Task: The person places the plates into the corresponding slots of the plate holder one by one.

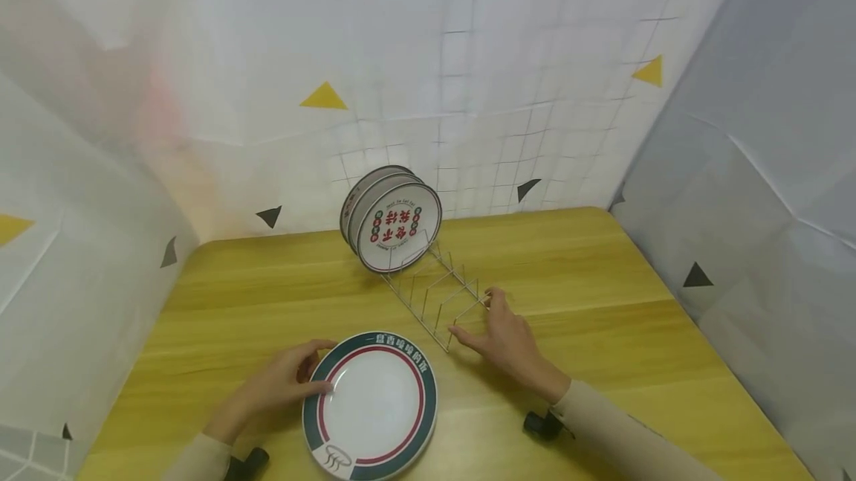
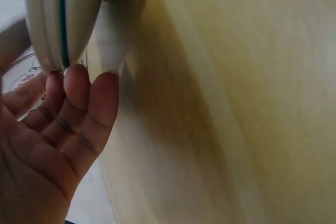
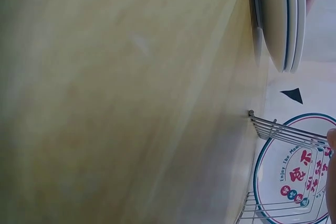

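A small stack of white plates with green and red rims lies near the front of the table. At its left edge my left hand grips the rim, thumb on top; in the left wrist view the fingertips meet the stacked rims. A wire plate rack stands beyond. My right hand holds its near end, thumb at one corner and fingers at the other. Several round plates with red lettering stand upright at the rack's far end.
The wooden table extends on both sides of the rack. White sheeting with yellow and black triangles encloses the back and sides. A dark wrist device sits under the right forearm.
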Demonstrator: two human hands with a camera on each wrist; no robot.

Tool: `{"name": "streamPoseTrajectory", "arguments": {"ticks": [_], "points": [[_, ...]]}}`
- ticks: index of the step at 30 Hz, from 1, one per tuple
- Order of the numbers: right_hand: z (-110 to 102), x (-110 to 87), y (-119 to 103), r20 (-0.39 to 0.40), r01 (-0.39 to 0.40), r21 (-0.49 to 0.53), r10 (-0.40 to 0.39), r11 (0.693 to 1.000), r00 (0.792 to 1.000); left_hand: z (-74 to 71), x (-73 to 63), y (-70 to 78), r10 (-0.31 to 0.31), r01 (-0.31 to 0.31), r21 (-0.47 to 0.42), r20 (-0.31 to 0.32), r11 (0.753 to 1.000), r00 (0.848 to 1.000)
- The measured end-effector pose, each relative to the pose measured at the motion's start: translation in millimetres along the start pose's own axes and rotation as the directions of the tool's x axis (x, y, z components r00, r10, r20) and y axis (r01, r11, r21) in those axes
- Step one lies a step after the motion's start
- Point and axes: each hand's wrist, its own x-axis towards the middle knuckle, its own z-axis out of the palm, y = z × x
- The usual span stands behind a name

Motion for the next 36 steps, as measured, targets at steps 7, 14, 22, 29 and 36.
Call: {"name": "streamPoseTrajectory", "arguments": {"ticks": [7, 14, 22, 29, 36], "points": [[-1.0, -0.2, 0.7, -0.001, -0.003, -0.004, 0.003, 1.0, 1.0, 1.2, 0.5, 2.0, 0.052, -0.052, -0.005, -0.016, 0.999, 0.999], [-0.4, -0.7, 1.4, 0.006, -0.006, 0.003, 0.006, 1.0, 1.0, 0.6, -1.0, 4.9, 0.019, -0.02, -0.017, -0.009, 1.0, 1.0], [1.6, -0.6, 2.3, -0.007, 0.001, 0.012, -0.001, 1.0, 1.0, -9.1, -2.6, 11.7, -0.014, 0.013, -0.061, -0.02, 0.998, 1.0], [4.3, 0.8, 3.9, -0.02, 0.0, 0.009, 0.0, 1.0, 1.0, -28.2, -8.8, 20.2, -0.115, 0.109, -0.287, -0.003, 0.952, 0.993], [4.2, 0.8, 4.5, -0.02, 0.006, 0.01, -0.006, 1.0, 1.0, -38.5, -11.8, 19.3, -0.03, 0.031, -0.468, 0.011, 0.883, 1.0]]}}
